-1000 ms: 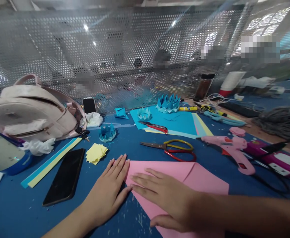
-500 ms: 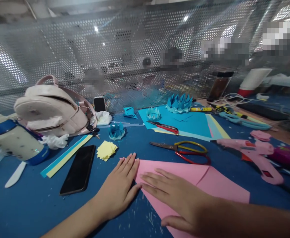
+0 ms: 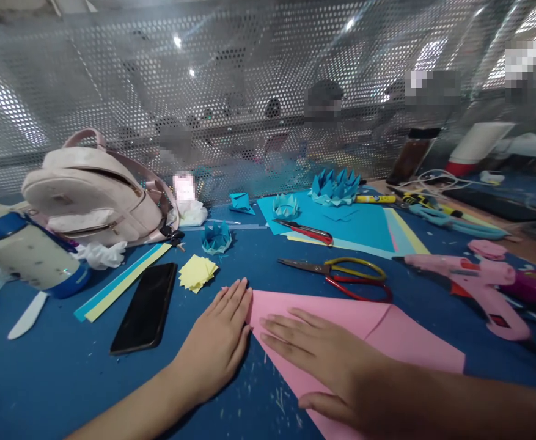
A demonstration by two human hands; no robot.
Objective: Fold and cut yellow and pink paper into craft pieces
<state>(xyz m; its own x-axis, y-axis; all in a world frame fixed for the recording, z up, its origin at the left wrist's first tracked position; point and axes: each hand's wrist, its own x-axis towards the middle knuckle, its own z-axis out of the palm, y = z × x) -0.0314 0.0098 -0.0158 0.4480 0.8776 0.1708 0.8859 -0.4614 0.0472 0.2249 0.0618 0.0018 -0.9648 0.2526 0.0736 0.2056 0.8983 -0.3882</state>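
Both hands lie flat and open on the blue tabletop (image 3: 43, 379), gripping nothing: the left hand (image 3: 217, 342) rests its fingertips against the pointed left corner of the folded pink paper sheet (image 3: 387, 336), and the right hand (image 3: 327, 360) presses down on top, seemingly to pin the fold flat. Just beyond the fingers lie yellow-and-red-handled scissors (image 3: 341, 275), and a black smartphone (image 3: 146, 308) sits left of the left hand.
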